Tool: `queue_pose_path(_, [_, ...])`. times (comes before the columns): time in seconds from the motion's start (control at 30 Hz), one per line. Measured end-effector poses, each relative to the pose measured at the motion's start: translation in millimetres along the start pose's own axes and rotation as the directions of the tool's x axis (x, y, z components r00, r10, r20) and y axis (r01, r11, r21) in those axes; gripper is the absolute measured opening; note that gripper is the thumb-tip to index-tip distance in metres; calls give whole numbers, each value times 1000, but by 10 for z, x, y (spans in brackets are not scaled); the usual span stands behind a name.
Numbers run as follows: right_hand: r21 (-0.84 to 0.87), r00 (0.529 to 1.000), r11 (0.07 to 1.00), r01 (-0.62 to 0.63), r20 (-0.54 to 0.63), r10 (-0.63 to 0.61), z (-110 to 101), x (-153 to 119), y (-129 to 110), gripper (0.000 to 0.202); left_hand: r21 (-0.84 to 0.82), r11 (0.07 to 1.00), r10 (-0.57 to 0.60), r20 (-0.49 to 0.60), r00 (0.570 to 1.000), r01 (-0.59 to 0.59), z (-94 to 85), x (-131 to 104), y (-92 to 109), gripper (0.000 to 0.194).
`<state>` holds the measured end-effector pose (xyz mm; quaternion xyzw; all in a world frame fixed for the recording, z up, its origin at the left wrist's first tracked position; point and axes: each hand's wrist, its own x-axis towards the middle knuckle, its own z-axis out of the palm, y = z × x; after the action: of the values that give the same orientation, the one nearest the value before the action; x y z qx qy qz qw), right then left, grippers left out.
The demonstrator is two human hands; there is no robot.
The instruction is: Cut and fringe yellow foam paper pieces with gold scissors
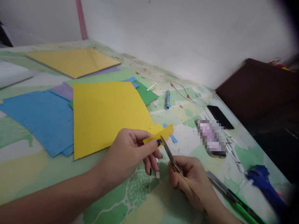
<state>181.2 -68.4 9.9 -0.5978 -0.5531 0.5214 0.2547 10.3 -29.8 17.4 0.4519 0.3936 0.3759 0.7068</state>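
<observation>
My left hand [137, 149] pinches a small yellow paper strip [167, 132] between thumb and fingers. Short slits run along the strip's right-hand edge. With my right hand [191, 177] I grip a pair of scissors [172, 158], and their blades meet the strip beside my left thumb. Behind the strip lies a large yellow sheet [107, 115] on the table. Small blue paper scraps [173, 138] lie just past the strip. A small white stick-like piece [157, 173] shows below my left fingers, partly hidden by them.
Blue sheets [39, 115], a green sheet [146, 93] and a yellow pad [74, 62] spread leftward and back. A rolled blue paper tube [168, 99] lies near a white cable [184, 90]. Rightward are phones [220, 116], a green cutter knife [243, 205] and a dark blue object [266, 183].
</observation>
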Motion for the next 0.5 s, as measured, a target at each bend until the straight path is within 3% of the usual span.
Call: queue_pose_path(0.5, [-11, 999, 1000, -21, -24, 21, 0, 0, 44, 35, -12, 1000, -20, -8, 1000, 20, 5, 10, 10, 21])
